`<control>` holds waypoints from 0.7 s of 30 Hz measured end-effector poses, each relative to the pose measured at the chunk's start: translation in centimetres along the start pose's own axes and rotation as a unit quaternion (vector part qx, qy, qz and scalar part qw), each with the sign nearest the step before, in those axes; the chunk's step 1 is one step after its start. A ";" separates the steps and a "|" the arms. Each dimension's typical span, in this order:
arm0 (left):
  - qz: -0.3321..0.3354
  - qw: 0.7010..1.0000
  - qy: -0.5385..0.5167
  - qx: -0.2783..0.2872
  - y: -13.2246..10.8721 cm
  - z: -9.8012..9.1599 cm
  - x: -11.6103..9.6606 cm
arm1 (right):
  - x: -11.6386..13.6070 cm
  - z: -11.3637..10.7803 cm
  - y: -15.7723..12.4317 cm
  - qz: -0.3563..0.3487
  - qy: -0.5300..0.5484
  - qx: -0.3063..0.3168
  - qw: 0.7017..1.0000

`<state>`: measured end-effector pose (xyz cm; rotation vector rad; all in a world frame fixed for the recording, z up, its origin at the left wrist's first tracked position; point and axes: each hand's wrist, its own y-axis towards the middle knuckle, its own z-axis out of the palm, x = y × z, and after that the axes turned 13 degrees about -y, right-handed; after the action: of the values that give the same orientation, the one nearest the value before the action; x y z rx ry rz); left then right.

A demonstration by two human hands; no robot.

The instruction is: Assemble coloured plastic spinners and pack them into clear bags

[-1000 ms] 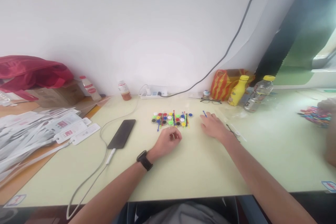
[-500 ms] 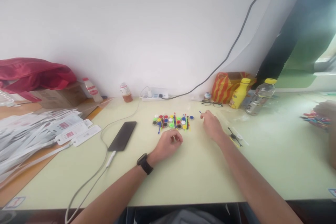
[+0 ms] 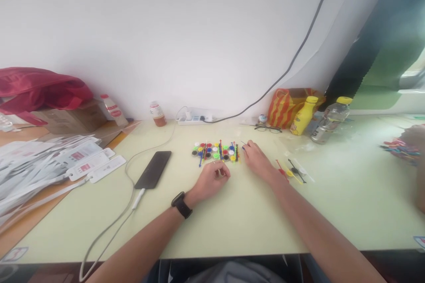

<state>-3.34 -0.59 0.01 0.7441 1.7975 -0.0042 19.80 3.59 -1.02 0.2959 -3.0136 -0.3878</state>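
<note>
My left hand (image 3: 210, 180) rests on the table in front of the group of coloured parts, fingers loosely curled, nothing visible in them. A ring and a black watch (image 3: 181, 204) are on that arm. My right hand (image 3: 255, 158) is at the right end of the group, fingertips pinched on a small blue arrow spinner (image 3: 244, 146), mostly hidden by them. Round plastic discs (image 3: 209, 150) in red, blue, white, green, yellow and black lie in rows, with thin arrow pointers (image 3: 220, 149) laid across them. Beside my right forearm lie several arrow spinners with discs (image 3: 294, 170).
A phone (image 3: 153, 170) on a charging cable lies left, past it a heap of white tags (image 3: 83, 159). Along the wall stand bottles (image 3: 157, 114), a power strip (image 3: 195, 118), glasses (image 3: 268, 128) and a striped bag (image 3: 282, 108). Another person's hand (image 3: 415, 141) is far right, near coloured sticks.
My right hand has moved left, up to the end of the disc rows, with the blue piece. Red and yellow spinners show more fully beside my forearm. My left hand stays about still.
</note>
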 end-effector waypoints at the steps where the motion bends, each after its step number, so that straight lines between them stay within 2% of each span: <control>1: 0.001 1.000 -0.001 -0.002 0.0 0.0 -0.1 | -0.1 -0.1 0.0 0.002 -0.001 -0.002 1.000; 7: 0.004 1.000 -0.005 -0.019 0.2 -0.3 -0.5 | -1.1 -0.8 -0.4 0.007 0.005 0.002 1.000; 13: -0.032 0.997 -0.052 -0.057 0.4 -0.4 -0.3 | -0.6 -1.8 -1.2 -0.009 0.018 -0.001 1.000; 21: -0.030 0.998 -0.033 -0.043 0.3 -0.3 0.0 | 0.4 -2.6 -2.3 -0.058 0.056 0.027 0.996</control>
<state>-3.48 -0.23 0.24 0.6231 1.7457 0.0089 20.07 0.74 0.91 0.4826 -2.9091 -0.2893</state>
